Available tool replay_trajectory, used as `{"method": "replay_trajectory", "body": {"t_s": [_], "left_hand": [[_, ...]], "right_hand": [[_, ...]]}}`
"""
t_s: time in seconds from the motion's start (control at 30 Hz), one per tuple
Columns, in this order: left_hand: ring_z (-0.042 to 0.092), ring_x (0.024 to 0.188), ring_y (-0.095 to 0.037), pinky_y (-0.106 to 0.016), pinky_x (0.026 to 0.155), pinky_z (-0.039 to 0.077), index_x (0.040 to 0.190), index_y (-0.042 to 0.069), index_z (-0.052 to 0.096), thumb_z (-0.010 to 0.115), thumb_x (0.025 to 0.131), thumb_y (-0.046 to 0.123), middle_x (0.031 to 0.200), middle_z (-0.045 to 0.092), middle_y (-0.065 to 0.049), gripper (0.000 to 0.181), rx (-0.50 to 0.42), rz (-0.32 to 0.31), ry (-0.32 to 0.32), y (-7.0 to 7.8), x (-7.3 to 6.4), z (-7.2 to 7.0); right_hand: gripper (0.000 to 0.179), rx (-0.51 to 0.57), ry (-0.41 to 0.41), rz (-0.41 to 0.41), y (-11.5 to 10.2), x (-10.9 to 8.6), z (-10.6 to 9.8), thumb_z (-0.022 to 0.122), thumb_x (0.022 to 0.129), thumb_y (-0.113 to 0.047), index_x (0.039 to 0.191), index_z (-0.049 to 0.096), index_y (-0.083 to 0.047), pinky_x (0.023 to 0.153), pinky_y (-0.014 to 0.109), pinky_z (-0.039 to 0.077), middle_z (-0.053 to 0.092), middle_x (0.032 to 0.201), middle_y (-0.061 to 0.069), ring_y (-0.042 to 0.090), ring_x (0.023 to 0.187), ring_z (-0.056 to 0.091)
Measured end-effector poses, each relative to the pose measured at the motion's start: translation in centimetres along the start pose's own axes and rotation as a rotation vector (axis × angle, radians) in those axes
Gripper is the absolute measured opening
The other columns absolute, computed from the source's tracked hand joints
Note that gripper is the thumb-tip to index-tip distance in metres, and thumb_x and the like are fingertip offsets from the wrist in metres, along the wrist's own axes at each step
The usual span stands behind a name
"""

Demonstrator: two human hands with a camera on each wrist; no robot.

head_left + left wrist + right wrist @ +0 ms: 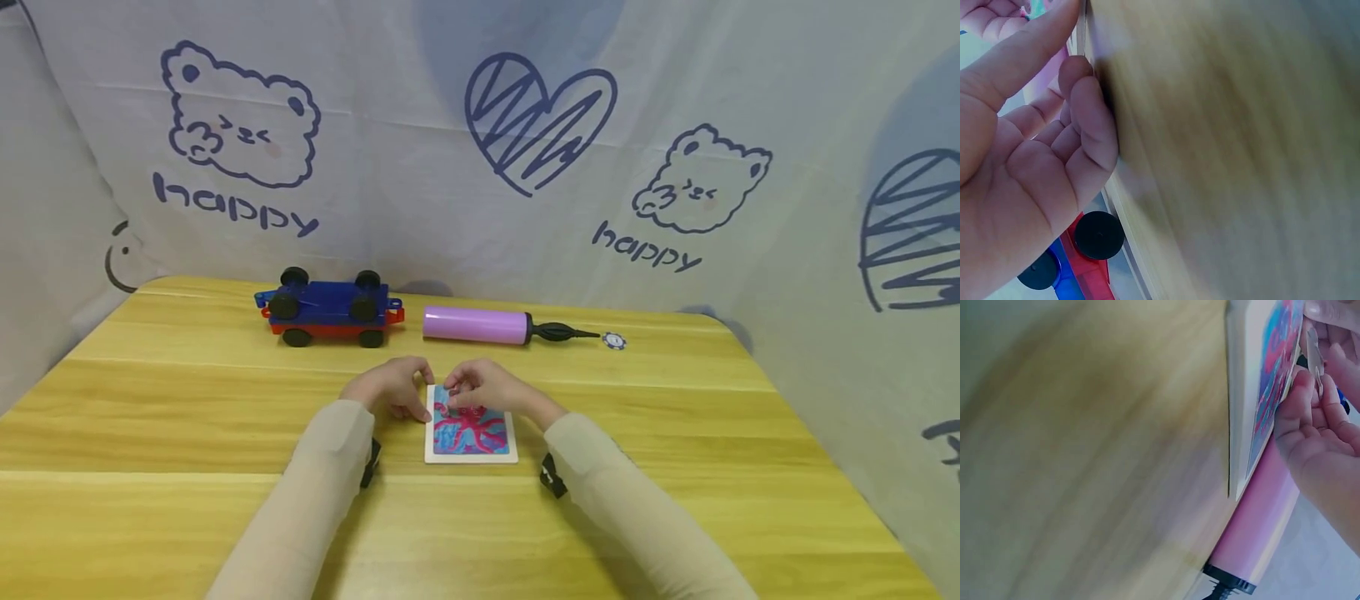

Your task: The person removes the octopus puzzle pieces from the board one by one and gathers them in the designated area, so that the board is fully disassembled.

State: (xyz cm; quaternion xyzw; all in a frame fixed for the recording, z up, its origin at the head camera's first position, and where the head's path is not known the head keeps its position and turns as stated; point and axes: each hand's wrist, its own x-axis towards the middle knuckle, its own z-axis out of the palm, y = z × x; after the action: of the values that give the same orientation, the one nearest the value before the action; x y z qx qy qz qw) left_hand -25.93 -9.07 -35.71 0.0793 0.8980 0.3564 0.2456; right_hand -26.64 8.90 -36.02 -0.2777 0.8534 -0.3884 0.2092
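Observation:
A white-bordered octopus puzzle (471,458), pink on blue, lies flat on the wooden table. Over its upper left part, my right hand (487,390) pinches a small thin puzzle piece (1315,359) between thumb and fingers, tilted on edge in the right wrist view. At the puzzle's left side rests my left hand (393,388), its thumb at the white border and another finger near the top left corner. The left wrist view shows the left hand's other fingers (1094,119) loosely bent beside the tabletop, gripping nothing visible.
Behind the hands, a blue and red toy wagon (330,304) with black wheels stands at the left. Right of it lie a purple hand pump (476,325) with a black nozzle and a small round chip (614,340). A printed cloth (420,167) hangs behind the table.

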Motion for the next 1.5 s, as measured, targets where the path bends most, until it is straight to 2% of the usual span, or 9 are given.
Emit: {"method": "replay_trajectory", "body": {"t_s": [0.17, 0.43, 0.6, 0.83, 1.13, 1.5], "left_hand": [[0.052, 0.061, -0.017, -0.025, 0.056, 0.046, 0.107, 0.003, 0.049, 0.075, 0.070, 0.005, 0.095, 0.049, -0.012, 0.045, 0.002, 0.004, 0.002, -0.1, 0.0, 0.0], [0.051, 0.060, -0.017, -0.025, 0.055, 0.046, 0.106, 0.004, 0.049, 0.075, 0.070, 0.005, 0.096, 0.048, -0.012, 0.045, -0.002, -0.005, -0.002, 0.0, -0.1, -0.1], [0.050, 0.061, -0.017, -0.025, 0.055, 0.045, 0.106, 0.004, 0.049, 0.075, 0.070, 0.005, 0.095, 0.049, -0.012, 0.045, -0.007, -0.007, -0.006, 0.0, -0.1, -0.1], [0.051, 0.062, -0.018, -0.026, 0.057, 0.046, 0.105, 0.004, 0.048, 0.075, 0.071, 0.004, 0.091, 0.049, -0.012, 0.044, -0.009, 0.002, -0.013, 0.0, -0.1, -0.1], [0.051, 0.063, -0.019, -0.026, 0.058, 0.045, 0.106, 0.005, 0.049, 0.074, 0.072, 0.006, 0.090, 0.049, -0.011, 0.042, -0.016, -0.012, -0.021, 0.1, -0.2, -0.2], [0.049, 0.062, -0.018, -0.024, 0.055, 0.043, 0.106, 0.005, 0.049, 0.075, 0.071, 0.005, 0.094, 0.049, -0.012, 0.043, -0.029, -0.007, -0.007, 0.1, -0.3, -0.1]], "right_hand": [[0.020, 0.081, 0.040, 0.031, 0.0, -0.1, -0.5, 0.061, 0.082, 0.001, 0.101, 0.057, 0.006, 0.070, 0.025, 0.047, 0.060, 0.091, 0.011, 0.013, 0.076, 0.057], [0.026, 0.155, 0.088, 0.032, 1.0, -0.3, -1.2, 0.061, 0.080, 0.004, 0.104, 0.053, 0.006, 0.075, 0.026, 0.046, 0.057, 0.092, 0.011, 0.017, 0.084, 0.054], [0.030, 0.262, 0.126, 0.042, 1.6, -0.7, -1.9, 0.059, 0.079, 0.006, 0.107, 0.049, 0.010, 0.073, 0.029, 0.048, 0.057, 0.090, 0.013, 0.017, 0.081, 0.054], [0.027, 0.292, 0.187, 0.076, 2.5, -1.6, -3.5, 0.058, 0.082, 0.005, 0.108, 0.052, 0.010, 0.072, 0.031, 0.049, 0.059, 0.092, 0.014, 0.017, 0.080, 0.058], [0.030, 0.395, 0.261, 0.128, 4.6, -2.9, -5.2, 0.055, 0.083, 0.009, 0.112, 0.050, 0.014, 0.074, 0.031, 0.049, 0.060, 0.090, 0.013, 0.014, 0.078, 0.059], [0.037, 0.471, 0.221, 0.179, 6.8, -4.5, -6.5, 0.051, 0.082, 0.013, 0.117, 0.041, 0.019, 0.069, 0.025, 0.049, 0.060, 0.088, 0.012, 0.012, 0.072, 0.058]]}}
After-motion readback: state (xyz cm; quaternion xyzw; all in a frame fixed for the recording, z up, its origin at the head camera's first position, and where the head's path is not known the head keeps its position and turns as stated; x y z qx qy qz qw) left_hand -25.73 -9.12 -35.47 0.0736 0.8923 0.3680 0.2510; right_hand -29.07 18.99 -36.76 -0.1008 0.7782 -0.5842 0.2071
